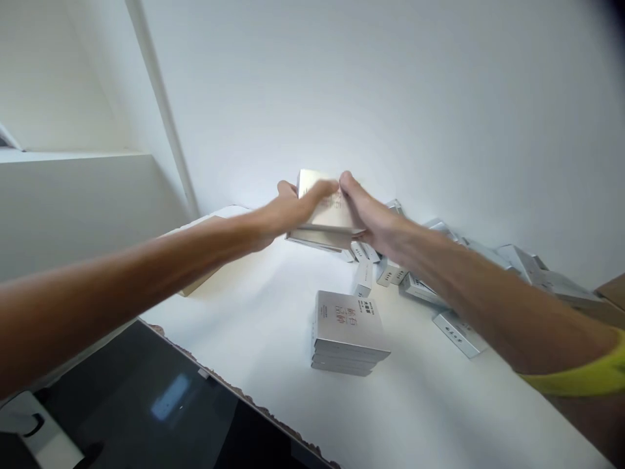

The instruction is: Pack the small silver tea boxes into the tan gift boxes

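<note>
Both my hands grip a white box [322, 218] with reddish lettering, raised over the far part of the white table. It seems to be stacked on at least one more box, though blur hides how many. My left hand [295, 205] is closed on its left side, thumb across the top. On the opposite side my right hand [368, 212] is closed too, its thumb near the top face. Most of the fingertips are hidden behind the boxes. Nearer to me stands a neat stack of silver-white boxes [349, 329] with dark and reddish print.
Loose white boxes [415, 286] lie scattered along the wall to the right. A brown cardboard box [612, 296] shows at the right edge. Partly behind my left forearm is a cardboard-coloured object [200, 280]. A dark glossy panel [161, 397] borders the table at lower left.
</note>
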A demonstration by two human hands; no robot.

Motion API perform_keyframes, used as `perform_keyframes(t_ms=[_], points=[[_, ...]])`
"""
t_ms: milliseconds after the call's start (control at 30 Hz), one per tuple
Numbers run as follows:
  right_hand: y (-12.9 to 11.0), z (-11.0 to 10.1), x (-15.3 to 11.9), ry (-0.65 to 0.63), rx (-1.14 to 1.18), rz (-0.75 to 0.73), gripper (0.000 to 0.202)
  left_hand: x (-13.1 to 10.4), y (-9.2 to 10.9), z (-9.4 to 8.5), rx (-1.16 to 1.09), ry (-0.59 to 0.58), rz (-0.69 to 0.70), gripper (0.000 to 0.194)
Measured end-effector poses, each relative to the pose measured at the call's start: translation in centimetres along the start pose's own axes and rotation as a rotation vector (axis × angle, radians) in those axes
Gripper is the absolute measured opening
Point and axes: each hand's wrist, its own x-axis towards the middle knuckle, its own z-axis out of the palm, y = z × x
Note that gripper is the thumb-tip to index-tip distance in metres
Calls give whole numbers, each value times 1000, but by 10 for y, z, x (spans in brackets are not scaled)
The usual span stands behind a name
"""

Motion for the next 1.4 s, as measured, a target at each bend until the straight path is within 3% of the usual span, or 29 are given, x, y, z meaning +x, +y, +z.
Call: perform_keyframes(t_ms=[67, 133, 233, 367, 533, 833, 1100, 1400], points=[[20, 11, 14, -106, 17, -99, 78, -3, -23, -3, 39, 92, -36, 97], [41, 19, 23, -216, -31, -219, 80, -8, -48, -2, 87, 72, -1, 99], [65, 23, 33, -258, -160, -309, 76, -11, -86, 3, 143, 17, 104, 93], [92, 19, 50, -290, -303, -254, 78, -4, -136, 10, 188, 8, 243, 95], [122, 10, 71, -383, -606, -121, 125, 6, -178, 5, 254, -29, 349, 93], [111, 10, 98, -533, -895, 16, 159, 11, -188, -17, 232, -134, 159, 103], [125, 16, 102, -563, -842, 35, 155, 10, -198, -12, 190, -226, 77, 102], [128, 14, 110, -517, -868, -90, 145, 17, -206, -18, 184, -310, 90, 107]])
